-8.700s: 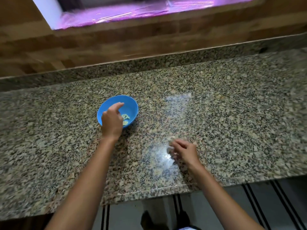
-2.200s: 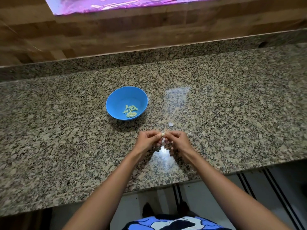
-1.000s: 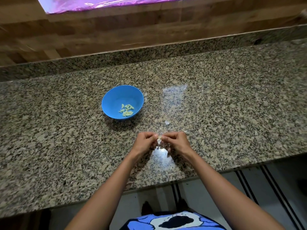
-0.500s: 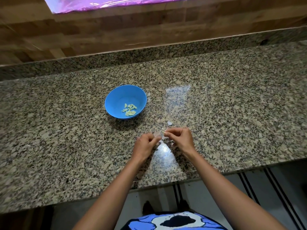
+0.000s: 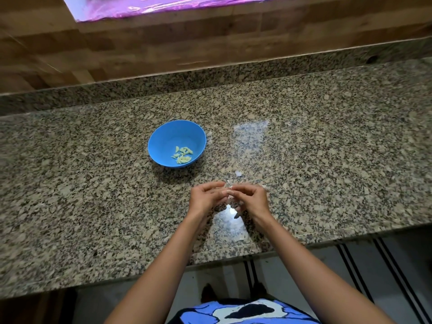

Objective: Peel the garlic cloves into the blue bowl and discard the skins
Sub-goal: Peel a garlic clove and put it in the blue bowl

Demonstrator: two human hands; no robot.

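A blue bowl (image 5: 163, 136) sits on the granite counter, left of centre, with several peeled pale-yellow garlic cloves (image 5: 183, 155) in its bottom. In front of it, near the counter's front edge, my left hand (image 5: 205, 198) and my right hand (image 5: 249, 199) meet fingertip to fingertip and pinch a small garlic clove (image 5: 229, 190) between them. The clove is mostly hidden by my fingers. A white scrap of garlic skin (image 5: 238, 173) lies on the counter just beyond my hands.
The granite counter (image 5: 327, 160) runs the full width, with a raised granite backsplash and a wooden wall behind. Its front edge lies just below my wrists. A striped floor mat (image 5: 374, 265) shows below on the right.
My hands have closed together again after parting slightly half a second ago, fingertips now touching around the clove. Long before that, my left hand was at the bowl.
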